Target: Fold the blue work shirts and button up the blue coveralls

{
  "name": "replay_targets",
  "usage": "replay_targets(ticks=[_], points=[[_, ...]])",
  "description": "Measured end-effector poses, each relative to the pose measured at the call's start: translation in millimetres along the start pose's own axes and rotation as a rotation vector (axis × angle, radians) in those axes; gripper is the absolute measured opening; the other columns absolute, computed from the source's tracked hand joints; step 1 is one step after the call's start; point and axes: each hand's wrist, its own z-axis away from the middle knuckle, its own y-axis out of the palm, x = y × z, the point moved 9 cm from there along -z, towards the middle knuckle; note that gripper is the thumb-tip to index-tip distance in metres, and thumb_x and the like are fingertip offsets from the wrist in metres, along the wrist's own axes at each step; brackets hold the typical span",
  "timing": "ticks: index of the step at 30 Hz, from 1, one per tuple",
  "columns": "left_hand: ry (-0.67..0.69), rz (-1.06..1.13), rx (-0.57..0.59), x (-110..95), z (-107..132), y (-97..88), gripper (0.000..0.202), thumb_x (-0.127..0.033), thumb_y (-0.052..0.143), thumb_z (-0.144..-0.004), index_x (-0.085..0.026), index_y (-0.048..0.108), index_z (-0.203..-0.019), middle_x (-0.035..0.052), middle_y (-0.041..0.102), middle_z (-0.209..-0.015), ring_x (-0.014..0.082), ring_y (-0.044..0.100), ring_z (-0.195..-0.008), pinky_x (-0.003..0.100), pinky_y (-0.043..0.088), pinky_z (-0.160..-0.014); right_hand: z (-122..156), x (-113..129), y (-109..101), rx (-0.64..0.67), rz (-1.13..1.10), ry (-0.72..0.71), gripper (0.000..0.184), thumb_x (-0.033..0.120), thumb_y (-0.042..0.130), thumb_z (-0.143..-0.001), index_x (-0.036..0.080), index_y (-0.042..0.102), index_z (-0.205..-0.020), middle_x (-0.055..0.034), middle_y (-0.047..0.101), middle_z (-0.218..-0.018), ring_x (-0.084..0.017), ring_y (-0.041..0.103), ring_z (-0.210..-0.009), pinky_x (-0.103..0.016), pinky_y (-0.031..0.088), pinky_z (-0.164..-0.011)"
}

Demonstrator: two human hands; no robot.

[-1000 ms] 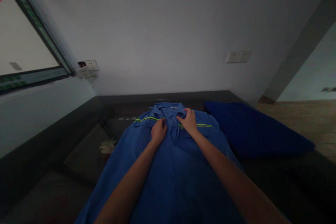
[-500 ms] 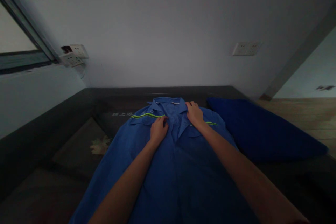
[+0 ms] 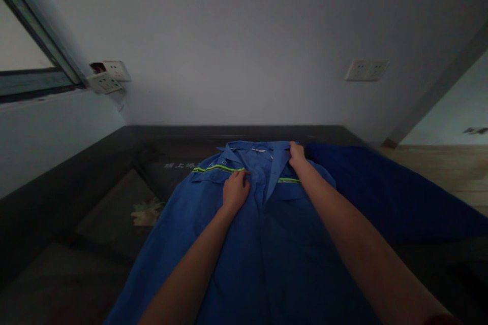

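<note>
A blue work jacket (image 3: 244, 244) with yellow-green stripes across the chest lies spread out, its collar toward the wall. My right hand (image 3: 296, 154) is closed on the right side of the collar, drawing that flap outward. On the jacket's left front edge, just below the stripe, rests my left hand (image 3: 236, 190); its fingers are bent and pinch the cloth there. A small white label shows inside the neck. Both forearms cover parts of the jacket's front.
Under the jacket is a dark surface (image 3: 102, 208) with pale printed characters and a flower picture. Darker blue folded cloth (image 3: 381, 188) lies to the right. Behind stands a white wall with a socket plate (image 3: 367, 70); more sockets (image 3: 107, 78) hang near the window at left.
My right hand has moved right and slightly away, pulling the right collar flap outward, so the neck opening is wider. The left hand stays on the left front edge. The view has shifted slightly.
</note>
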Motion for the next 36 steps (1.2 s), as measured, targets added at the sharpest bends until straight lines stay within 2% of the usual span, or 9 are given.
replay_targets(ticks=[2,8,14,19,22,27,31,34,36], points=[[-0.003,0.002,0.003,0,-1,0.1,0.029,-0.017,0.051,-0.084,-0.024,0.061,-0.11,0.0059,0.064,-0.11,0.0201,0.06,-0.098,0.03,0.044,-0.084,-1,-12,3,0.047,-0.078,0.067,0.011,0.012,0.051,-0.075,0.017,0.056,-0.082,0.0037,0.051,-0.053,-0.015,0.058,-0.053,-0.026,0.05,-0.05],[-0.002,0.021,0.003,1,-1,1.0,0.029,-0.018,0.05,-0.084,-0.023,0.062,-0.11,0.0064,0.064,-0.108,0.0214,0.06,-0.096,0.032,0.045,-0.083,-2,-19,4,0.113,-0.227,0.12,0.046,0.003,0.06,-0.065,0.023,0.052,-0.105,0.009,0.052,-0.063,-0.009,0.055,-0.051,-0.023,0.052,-0.045],[0.031,0.218,-0.093,3,-3,-8.0,0.03,-0.01,0.048,-0.082,-0.02,0.061,-0.107,0.0066,0.063,-0.104,0.0179,0.059,-0.094,0.029,0.046,-0.085,-1,-13,7,0.207,-0.279,0.111,0.029,0.002,0.066,-0.063,0.016,0.062,-0.087,0.0048,0.056,-0.062,-0.01,0.056,-0.053,-0.023,0.052,-0.046],[0.133,0.213,-0.221,8,-55,-41.7,0.029,-0.009,0.046,-0.082,-0.017,0.06,-0.106,0.0071,0.061,-0.101,0.0171,0.058,-0.093,0.029,0.045,-0.089,-9,0,-6,0.186,-0.334,0.09,0.035,-0.005,0.061,-0.06,0.016,0.064,-0.087,0.0061,0.055,-0.061,-0.008,0.056,-0.053,-0.019,0.05,-0.05],[0.046,0.066,-0.252,35,-107,-52.4,0.029,-0.012,0.049,-0.081,-0.017,0.06,-0.108,0.0084,0.061,-0.105,0.0197,0.057,-0.102,0.032,0.044,-0.094,-2,1,-10,0.22,-0.466,0.101,0.039,-0.002,0.06,-0.066,0.021,0.061,-0.098,0.0061,0.058,-0.065,-0.009,0.061,-0.062,-0.02,0.053,-0.059],[-0.206,-0.073,-0.067,94,-170,-23.5,0.036,-0.028,0.057,-0.081,-0.019,0.057,-0.116,0.0126,0.06,-0.118,0.0251,0.056,-0.111,0.037,0.045,-0.092,30,-11,13,0.426,-0.559,0.12,0.038,0.02,0.066,-0.073,0.026,0.058,-0.111,0.0023,0.067,-0.078,-0.012,0.064,-0.064,-0.026,0.055,-0.061],[-0.234,-0.068,0.045,106,-185,-2.5,0.031,-0.03,0.059,-0.078,-0.021,0.063,-0.108,0.0091,0.065,-0.115,0.0246,0.059,-0.109,0.035,0.045,-0.09,34,-13,31,0.454,-0.542,0.118,0.04,0.005,0.069,-0.06,0.021,0.065,-0.097,0.0024,0.068,-0.076,-0.012,0.064,-0.063,-0.026,0.055,-0.063],[-0.206,-0.064,0.004,104,-183,-10.9,0.023,-0.03,0.058,-0.078,-0.021,0.068,-0.097,0.0079,0.07,-0.105,0.023,0.062,-0.102,0.031,0.046,-0.088,21,-16,27,0.398,-0.571,0.163,0.031,0.0,0.064,-0.059,0.017,0.068,-0.084,0.0024,0.066,-0.064,-0.01,0.06,-0.056,-0.024,0.055,-0.062],[-0.193,-0.054,-0.081,106,-178,-27.1,0.021,-0.031,0.056,-0.079,-0.021,0.069,-0.093,0.0072,0.07,-0.1,0.0217,0.063,-0.097,0.029,0.046,-0.085,9,-19,12,0.333,-0.598,0.174,0.027,0.0,0.062,-0.06,0.016,0.07,-0.081,0.0015,0.066,-0.061,-0.011,0.06,-0.055,-0.025,0.055,-0.062]])
